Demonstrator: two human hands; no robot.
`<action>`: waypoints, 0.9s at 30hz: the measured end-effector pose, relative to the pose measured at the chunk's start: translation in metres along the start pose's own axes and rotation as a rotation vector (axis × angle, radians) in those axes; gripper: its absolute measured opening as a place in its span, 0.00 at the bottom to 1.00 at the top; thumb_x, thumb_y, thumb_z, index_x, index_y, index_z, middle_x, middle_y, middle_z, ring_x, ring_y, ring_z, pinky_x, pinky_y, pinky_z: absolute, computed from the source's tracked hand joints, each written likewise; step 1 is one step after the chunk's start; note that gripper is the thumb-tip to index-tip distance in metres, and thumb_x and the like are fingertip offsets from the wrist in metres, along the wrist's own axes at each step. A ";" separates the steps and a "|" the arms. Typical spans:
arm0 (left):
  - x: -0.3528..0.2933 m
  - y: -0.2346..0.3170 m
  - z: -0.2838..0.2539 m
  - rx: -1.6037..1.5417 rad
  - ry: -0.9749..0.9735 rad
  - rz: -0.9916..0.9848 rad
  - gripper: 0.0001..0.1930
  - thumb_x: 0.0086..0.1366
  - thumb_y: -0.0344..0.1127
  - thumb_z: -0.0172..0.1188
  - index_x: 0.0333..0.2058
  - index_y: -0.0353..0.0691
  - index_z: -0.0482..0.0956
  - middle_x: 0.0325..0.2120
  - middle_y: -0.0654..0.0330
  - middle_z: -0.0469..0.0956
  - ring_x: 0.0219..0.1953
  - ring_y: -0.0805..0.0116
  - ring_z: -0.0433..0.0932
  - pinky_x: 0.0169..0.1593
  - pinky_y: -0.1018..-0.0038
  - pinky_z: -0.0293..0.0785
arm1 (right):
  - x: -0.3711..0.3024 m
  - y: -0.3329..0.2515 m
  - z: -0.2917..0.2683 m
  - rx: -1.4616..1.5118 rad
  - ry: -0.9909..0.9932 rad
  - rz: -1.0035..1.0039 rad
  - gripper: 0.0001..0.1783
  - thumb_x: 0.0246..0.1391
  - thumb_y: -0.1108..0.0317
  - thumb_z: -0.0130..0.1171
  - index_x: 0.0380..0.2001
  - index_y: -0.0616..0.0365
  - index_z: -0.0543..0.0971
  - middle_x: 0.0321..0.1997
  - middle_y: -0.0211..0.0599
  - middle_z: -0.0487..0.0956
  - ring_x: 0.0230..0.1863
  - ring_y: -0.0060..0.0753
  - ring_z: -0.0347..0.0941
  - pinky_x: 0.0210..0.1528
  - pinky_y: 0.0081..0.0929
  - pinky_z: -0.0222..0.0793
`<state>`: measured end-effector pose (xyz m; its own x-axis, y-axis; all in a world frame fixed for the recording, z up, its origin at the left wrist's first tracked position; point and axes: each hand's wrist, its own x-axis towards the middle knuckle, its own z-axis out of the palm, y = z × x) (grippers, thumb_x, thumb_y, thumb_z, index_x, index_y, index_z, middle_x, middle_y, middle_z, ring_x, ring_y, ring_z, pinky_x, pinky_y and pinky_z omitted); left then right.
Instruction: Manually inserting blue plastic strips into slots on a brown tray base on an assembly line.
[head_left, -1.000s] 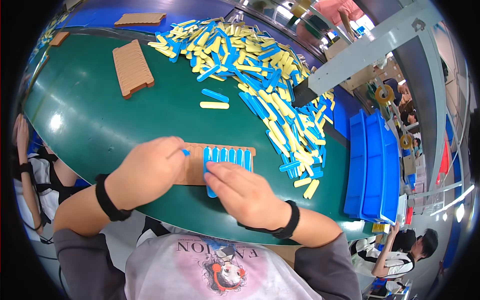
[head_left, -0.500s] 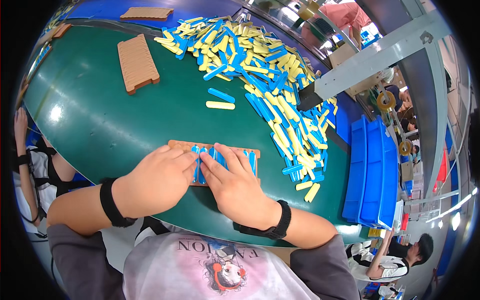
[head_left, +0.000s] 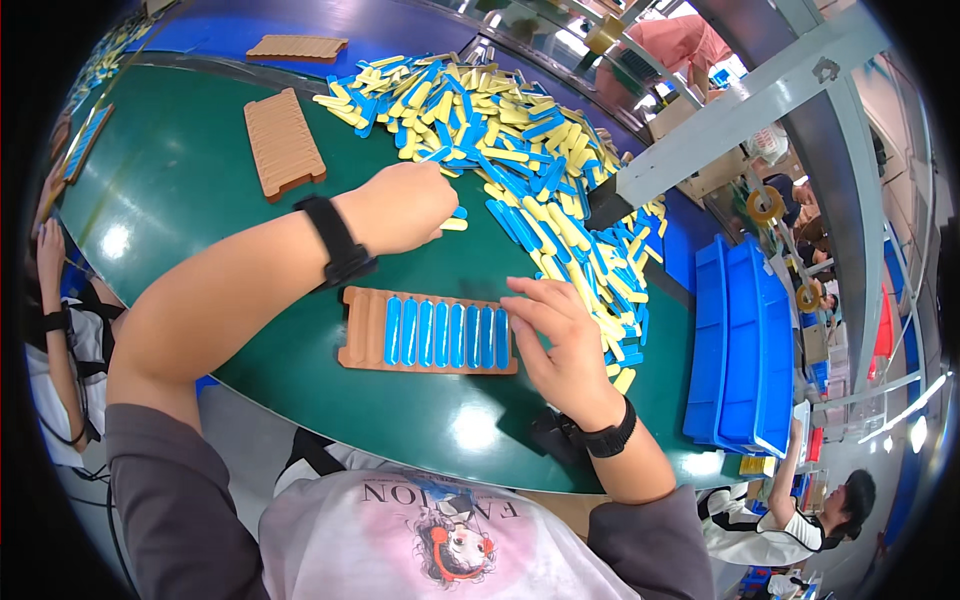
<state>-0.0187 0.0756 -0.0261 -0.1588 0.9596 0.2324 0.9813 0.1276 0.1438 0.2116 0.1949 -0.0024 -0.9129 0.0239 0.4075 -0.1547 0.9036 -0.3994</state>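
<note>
A brown grooved tray (head_left: 366,330) lies before me on the green table, several shiny blue round-ended strips (head_left: 427,333) side by side in its grooves. The grooves at its left end hold no strips. My left hand (head_left: 405,205) is stretched beyond the tray, at the near edge of a heap of loose blue and yellow strips (head_left: 540,150). Its fingers are mostly hidden behind the back of the hand; a loose yellow strip (head_left: 454,225) shows beside it. My right hand (head_left: 560,345) hovers at the tray's right end, fingers apart and holding nothing.
Another brown grooved tray (head_left: 284,145) lies at the far left of the green table (head_left: 200,240), and a further one (head_left: 297,48) on the blue surface behind. Blue bins (head_left: 742,345) stand at right, near a grey metal post (head_left: 740,110). Co-workers sit at both sides.
Both hands have come off the tray. My left hand went forward to the two loose strips near the heap; my right hand moved right, its fingers spreading. The blue strips in the tray are uncovered.
</note>
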 end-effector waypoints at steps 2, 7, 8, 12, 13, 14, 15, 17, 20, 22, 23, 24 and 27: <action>0.012 -0.001 0.006 0.097 -0.076 0.016 0.03 0.49 0.26 0.61 0.25 0.34 0.80 0.25 0.50 0.78 0.33 0.50 0.78 0.38 0.60 0.75 | -0.009 0.001 -0.009 -0.028 -0.006 0.054 0.12 0.47 0.80 0.58 0.37 0.62 0.79 0.47 0.44 0.77 0.48 0.49 0.71 0.50 0.37 0.69; 0.008 0.001 -0.005 -0.159 -0.258 -0.100 0.04 0.48 0.23 0.57 0.23 0.35 0.80 0.23 0.48 0.78 0.31 0.50 0.79 0.34 0.59 0.74 | -0.030 0.019 -0.034 -0.038 -0.033 0.157 0.10 0.46 0.79 0.60 0.35 0.63 0.80 0.43 0.44 0.79 0.45 0.47 0.74 0.48 0.37 0.70; 0.001 -0.001 -0.006 -0.202 -0.265 -0.093 0.02 0.48 0.26 0.58 0.24 0.36 0.77 0.22 0.51 0.76 0.30 0.52 0.77 0.35 0.61 0.71 | -0.029 0.024 -0.039 -0.030 -0.050 0.165 0.10 0.46 0.78 0.60 0.35 0.62 0.80 0.42 0.44 0.80 0.45 0.46 0.74 0.47 0.36 0.71; -0.047 -0.003 -0.010 -0.202 0.118 0.097 0.01 0.51 0.27 0.59 0.25 0.39 0.77 0.27 0.56 0.74 0.32 0.55 0.74 0.35 0.64 0.71 | 0.000 0.027 -0.043 0.010 -0.119 0.086 0.09 0.48 0.77 0.59 0.35 0.62 0.80 0.40 0.45 0.80 0.42 0.47 0.75 0.46 0.37 0.71; -0.059 0.001 -0.021 -0.278 0.203 0.093 0.01 0.51 0.27 0.59 0.25 0.39 0.77 0.28 0.57 0.74 0.33 0.57 0.74 0.36 0.64 0.71 | 0.010 0.028 -0.041 0.008 -0.117 0.094 0.09 0.48 0.77 0.59 0.35 0.62 0.80 0.40 0.45 0.80 0.42 0.47 0.75 0.46 0.37 0.71; -0.069 0.006 -0.029 -0.283 0.196 0.096 0.01 0.51 0.27 0.59 0.25 0.39 0.77 0.28 0.57 0.74 0.33 0.57 0.74 0.36 0.64 0.71 | 0.023 0.031 -0.036 0.020 -0.149 0.055 0.09 0.48 0.76 0.59 0.35 0.63 0.80 0.40 0.46 0.80 0.42 0.49 0.75 0.46 0.38 0.71; -0.080 0.012 -0.036 -0.259 0.228 0.095 0.02 0.51 0.27 0.59 0.26 0.39 0.77 0.28 0.58 0.74 0.33 0.57 0.74 0.36 0.65 0.71 | 0.036 0.034 -0.030 0.031 -0.181 0.015 0.09 0.49 0.74 0.59 0.35 0.63 0.80 0.40 0.47 0.80 0.42 0.50 0.75 0.46 0.39 0.71; -0.102 0.024 -0.041 -0.170 0.252 0.130 0.05 0.49 0.26 0.59 0.28 0.38 0.77 0.29 0.58 0.75 0.34 0.58 0.75 0.37 0.66 0.72 | 0.067 0.034 -0.018 0.018 -0.238 0.022 0.10 0.49 0.73 0.60 0.37 0.63 0.80 0.39 0.47 0.81 0.42 0.49 0.76 0.46 0.36 0.72; -0.125 0.034 -0.025 -0.144 0.228 0.211 0.06 0.47 0.27 0.59 0.27 0.36 0.77 0.30 0.58 0.75 0.33 0.59 0.75 0.37 0.67 0.72 | 0.110 0.040 0.010 -0.080 -0.329 -0.016 0.14 0.49 0.71 0.61 0.40 0.63 0.80 0.39 0.48 0.81 0.42 0.48 0.77 0.46 0.35 0.72; -0.127 0.041 -0.025 -0.076 0.103 0.272 0.07 0.46 0.30 0.59 0.27 0.35 0.77 0.31 0.58 0.75 0.35 0.61 0.75 0.38 0.68 0.72 | 0.127 0.054 0.034 -0.209 -0.341 -0.072 0.15 0.48 0.68 0.62 0.39 0.64 0.80 0.39 0.50 0.80 0.42 0.51 0.76 0.47 0.39 0.70; -0.128 0.044 -0.024 -0.072 0.104 0.259 0.07 0.46 0.30 0.59 0.27 0.35 0.77 0.31 0.58 0.75 0.35 0.61 0.75 0.38 0.68 0.72 | 0.133 0.058 0.042 -0.204 -0.345 -0.084 0.15 0.48 0.68 0.62 0.39 0.64 0.80 0.39 0.50 0.80 0.42 0.51 0.76 0.47 0.39 0.70; -0.128 0.045 -0.024 -0.029 0.084 0.269 0.08 0.46 0.30 0.58 0.27 0.34 0.77 0.32 0.58 0.76 0.36 0.62 0.75 0.39 0.68 0.72 | 0.138 0.063 0.049 -0.255 -0.395 -0.071 0.13 0.48 0.68 0.62 0.37 0.65 0.79 0.38 0.50 0.79 0.42 0.51 0.75 0.46 0.41 0.70; -0.130 0.044 -0.024 0.039 0.059 0.266 0.09 0.45 0.31 0.58 0.26 0.33 0.77 0.32 0.58 0.76 0.38 0.63 0.74 0.41 0.69 0.71 | 0.145 0.075 0.065 -0.315 -0.385 -0.073 0.08 0.47 0.71 0.60 0.30 0.65 0.79 0.32 0.51 0.78 0.37 0.53 0.75 0.42 0.45 0.69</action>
<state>0.0423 -0.0498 -0.0271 0.1002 0.9446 0.3127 0.9927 -0.1163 0.0332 0.0428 0.2387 -0.0265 -0.9862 -0.1505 0.0687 -0.1563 0.9837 -0.0892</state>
